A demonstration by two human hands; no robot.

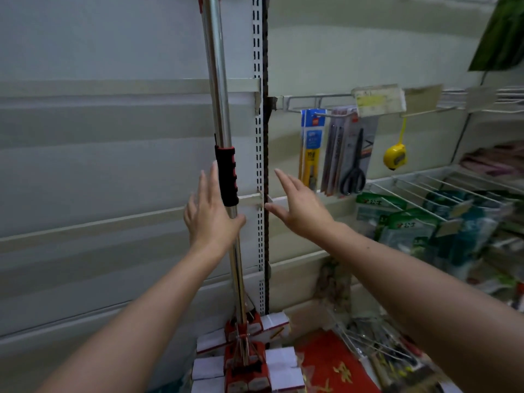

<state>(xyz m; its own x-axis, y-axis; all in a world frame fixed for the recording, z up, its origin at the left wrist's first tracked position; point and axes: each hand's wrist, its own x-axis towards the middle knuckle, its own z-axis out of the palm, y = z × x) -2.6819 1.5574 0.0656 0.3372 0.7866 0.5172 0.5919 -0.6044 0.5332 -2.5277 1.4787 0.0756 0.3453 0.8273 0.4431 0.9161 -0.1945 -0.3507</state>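
mop pole: stands straight up against the shelf wall, its foot down among the boxes.
left grip: open, fingers straight, lying on the pole just under the black sleeve.
right grip: open too, holding nothing, off to the right.
our tip: we think we should curl the left fingers round the pole first. The tall pole could tip, so we hold the right one close.

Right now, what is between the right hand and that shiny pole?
In the head view, the white slotted upright of the wall shelving shows between the right hand and the pole.
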